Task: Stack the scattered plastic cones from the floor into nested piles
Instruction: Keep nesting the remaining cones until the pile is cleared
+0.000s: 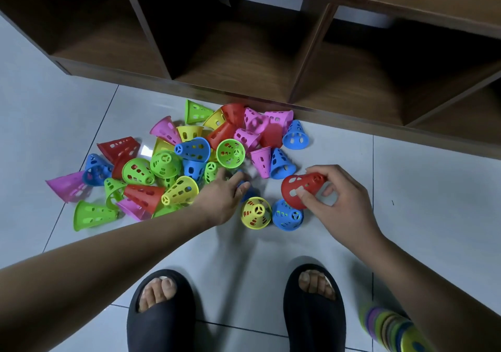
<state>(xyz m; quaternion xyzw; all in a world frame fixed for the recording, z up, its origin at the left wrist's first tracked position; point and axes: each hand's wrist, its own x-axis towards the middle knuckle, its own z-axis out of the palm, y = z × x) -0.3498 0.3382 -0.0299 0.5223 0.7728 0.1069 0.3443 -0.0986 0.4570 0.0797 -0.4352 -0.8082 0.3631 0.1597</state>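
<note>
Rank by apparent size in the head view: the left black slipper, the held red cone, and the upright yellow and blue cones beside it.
1. left black slipper, though nearest the camera
2. red cone, held, perhaps nearer the camera
3. yellow cone and blue cone: alike, unranked

open floor right, clutter left
bare tiles [423, 205] lay open right of the cone heap [173, 161], which crowded against the shelf unit [311, 53]; a yellow cone [256, 212] and blue cone [287, 215] stood touching ahead of the slippers [161, 322], a nested stack [390, 327] at lower right.
</note>
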